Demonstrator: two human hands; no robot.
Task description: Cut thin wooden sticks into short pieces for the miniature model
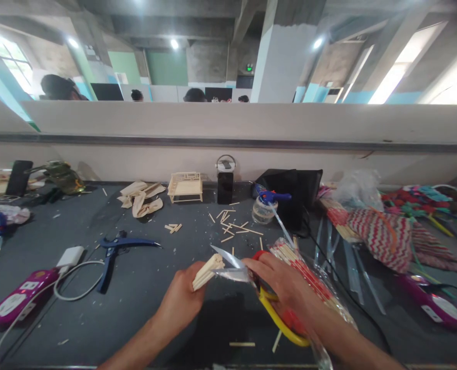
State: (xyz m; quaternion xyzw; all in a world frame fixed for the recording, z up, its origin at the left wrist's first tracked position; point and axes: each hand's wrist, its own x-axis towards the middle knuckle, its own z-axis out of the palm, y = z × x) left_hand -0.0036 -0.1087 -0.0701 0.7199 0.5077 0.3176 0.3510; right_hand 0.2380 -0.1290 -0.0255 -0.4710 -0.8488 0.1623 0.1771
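Note:
My left hand (179,299) is closed around a bundle of pale wooden sticks (206,273), their ends pointing up and to the right. In my right hand (284,282) is a pair of scissors (234,274) with red and yellow handles. The scissor blades are spread apart, one above and one below the right end of the bundle; whether they touch it I cannot tell. Beside and partly beneath my right forearm lies a clear plastic bag of red-marked sticks (309,275). A loose stick (242,344) rests near the table's front edge.
Short cut sticks (228,226) are scattered mid-table. Behind stand a small wooden furniture model (185,187), a phone (225,187) and a jar (262,211) with a blue glue gun (274,197). A blue cutter (115,249) and a purple power strip (24,295) lie left.

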